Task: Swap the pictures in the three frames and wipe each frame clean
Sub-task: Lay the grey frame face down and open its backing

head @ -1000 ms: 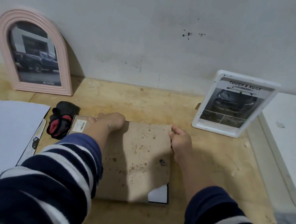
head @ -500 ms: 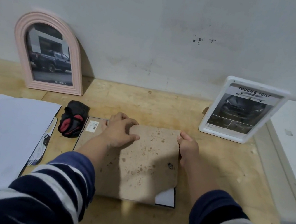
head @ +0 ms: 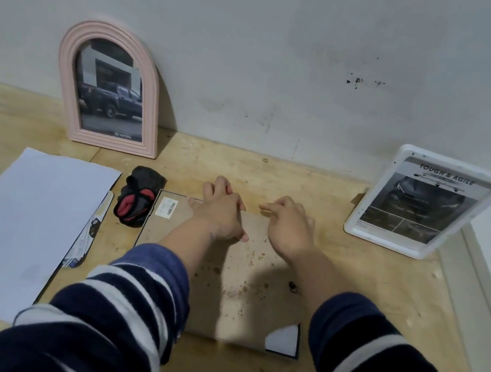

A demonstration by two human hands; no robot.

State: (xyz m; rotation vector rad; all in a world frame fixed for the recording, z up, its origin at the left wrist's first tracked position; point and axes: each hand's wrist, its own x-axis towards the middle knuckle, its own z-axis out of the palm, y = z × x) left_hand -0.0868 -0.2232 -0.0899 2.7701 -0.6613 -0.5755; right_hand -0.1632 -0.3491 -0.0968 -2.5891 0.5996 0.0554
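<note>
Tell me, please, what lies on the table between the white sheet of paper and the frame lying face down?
In the head view, a black and red cloth lies between the white sheet and the face-down frame, beside the frame's far left corner.
</note>
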